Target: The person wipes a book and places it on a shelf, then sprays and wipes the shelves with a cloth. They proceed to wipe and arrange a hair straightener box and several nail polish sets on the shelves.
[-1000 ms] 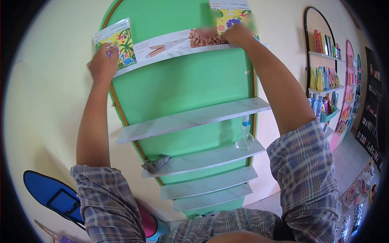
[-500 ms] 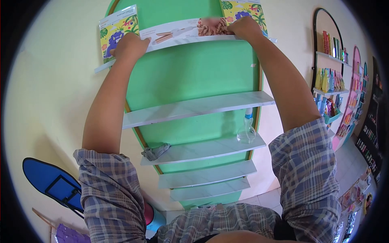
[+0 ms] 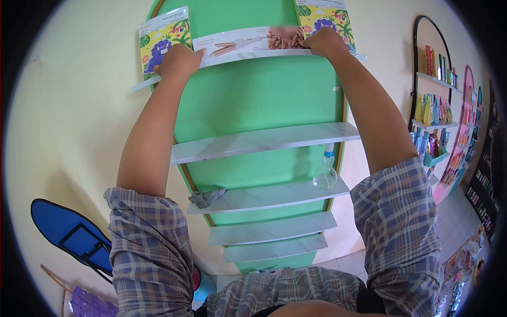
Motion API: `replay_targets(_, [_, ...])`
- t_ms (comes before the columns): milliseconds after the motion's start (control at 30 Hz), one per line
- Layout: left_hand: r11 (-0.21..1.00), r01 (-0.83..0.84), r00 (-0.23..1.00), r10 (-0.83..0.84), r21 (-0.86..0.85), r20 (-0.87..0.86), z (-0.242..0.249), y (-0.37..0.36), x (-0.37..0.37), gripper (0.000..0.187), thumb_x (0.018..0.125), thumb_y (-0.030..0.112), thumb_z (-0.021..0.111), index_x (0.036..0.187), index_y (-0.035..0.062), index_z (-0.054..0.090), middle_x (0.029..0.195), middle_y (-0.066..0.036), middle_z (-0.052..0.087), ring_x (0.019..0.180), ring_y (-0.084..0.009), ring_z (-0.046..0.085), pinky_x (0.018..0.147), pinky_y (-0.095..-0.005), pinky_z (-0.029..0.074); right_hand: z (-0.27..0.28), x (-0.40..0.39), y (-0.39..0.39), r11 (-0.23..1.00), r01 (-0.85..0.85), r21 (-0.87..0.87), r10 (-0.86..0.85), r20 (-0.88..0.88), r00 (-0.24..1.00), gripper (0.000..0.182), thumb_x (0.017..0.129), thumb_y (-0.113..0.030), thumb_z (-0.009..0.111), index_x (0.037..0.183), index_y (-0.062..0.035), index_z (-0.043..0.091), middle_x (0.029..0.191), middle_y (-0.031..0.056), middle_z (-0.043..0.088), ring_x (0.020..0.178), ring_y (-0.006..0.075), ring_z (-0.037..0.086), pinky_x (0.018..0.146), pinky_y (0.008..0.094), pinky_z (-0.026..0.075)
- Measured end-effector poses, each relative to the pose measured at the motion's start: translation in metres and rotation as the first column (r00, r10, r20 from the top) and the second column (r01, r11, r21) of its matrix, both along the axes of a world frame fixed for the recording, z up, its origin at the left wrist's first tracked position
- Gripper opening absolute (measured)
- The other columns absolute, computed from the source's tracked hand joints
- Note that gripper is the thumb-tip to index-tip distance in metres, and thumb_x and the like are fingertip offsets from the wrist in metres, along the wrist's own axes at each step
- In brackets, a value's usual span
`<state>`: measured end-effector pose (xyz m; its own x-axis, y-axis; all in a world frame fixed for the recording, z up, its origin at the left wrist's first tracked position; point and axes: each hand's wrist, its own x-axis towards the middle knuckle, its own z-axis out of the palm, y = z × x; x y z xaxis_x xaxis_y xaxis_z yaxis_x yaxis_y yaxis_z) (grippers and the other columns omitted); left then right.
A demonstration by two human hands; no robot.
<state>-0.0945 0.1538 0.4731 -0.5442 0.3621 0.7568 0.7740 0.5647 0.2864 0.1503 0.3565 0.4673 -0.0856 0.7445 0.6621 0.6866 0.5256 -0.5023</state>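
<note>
A long white box (image 3: 232,46) with a hair straightener picture lies along the top shelf (image 3: 143,84). At its left end is my left hand (image 3: 179,61), fingers closed on the box edge, beside a yellow dinosaur package (image 3: 158,46) standing upright. My right hand (image 3: 326,43) grips the box's right end, in front of a second yellow dinosaur package (image 3: 328,17). The fingertips of both hands are partly hidden.
Lower shelves (image 3: 264,141) cross the green panel (image 3: 259,95). One holds a grey cloth (image 3: 207,197) and a clear spray bottle (image 3: 325,174). A blue board (image 3: 68,227) leans at left. Stocked wall shelves (image 3: 435,124) stand at right.
The view has shifted slightly, so the shelves and packages appear a little further right. Both hands keep their places at the ends of the white box.
</note>
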Motion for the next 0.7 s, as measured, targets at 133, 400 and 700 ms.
replay_targets(133, [1.000,0.003,1.000,-0.003,0.022,0.006,0.000,0.002,-0.003,0.051,0.084,0.053,0.060,0.099,0.0044,0.068,0.097,-0.013,0.069,0.095,-0.0327,0.063,0.087,-0.0568,0.033,0.003,0.001,0.014,0.998,-0.066,-0.008,0.066,-0.002,0.998,0.056,0.071,-0.044,0.071,0.113,-0.0078,0.065,0.110,0.0083,0.067,0.105,0.0266,0.062,0.092,0.0433,0.043])
replay_targets(400, [0.997,0.010,1.000,-0.011,0.080,0.015,-0.001,-0.004,-0.003,0.054,0.085,0.060,0.055,0.093,0.0093,0.072,0.092,-0.009,0.069,0.093,-0.0291,0.063,0.091,-0.0556,0.030,0.009,0.008,0.046,0.974,-0.194,0.114,0.184,0.091,0.979,0.065,0.065,-0.060,0.074,0.098,-0.0037,0.071,0.099,0.0141,0.069,0.092,0.0275,0.066,0.081,0.0360,0.052])
replay_targets(700, [0.996,0.028,1.000,-0.027,0.085,-0.011,0.000,-0.006,-0.013,0.051,0.084,0.062,0.055,0.093,0.0144,0.073,0.092,-0.008,0.069,0.093,-0.0296,0.063,0.090,-0.0554,0.031,0.006,0.010,0.041,0.963,-0.241,0.117,0.230,0.095,0.968,0.051,0.070,-0.061,0.070,0.089,-0.0140,0.075,0.099,0.0108,0.069,0.092,0.0259,0.065,0.082,0.0355,0.051])
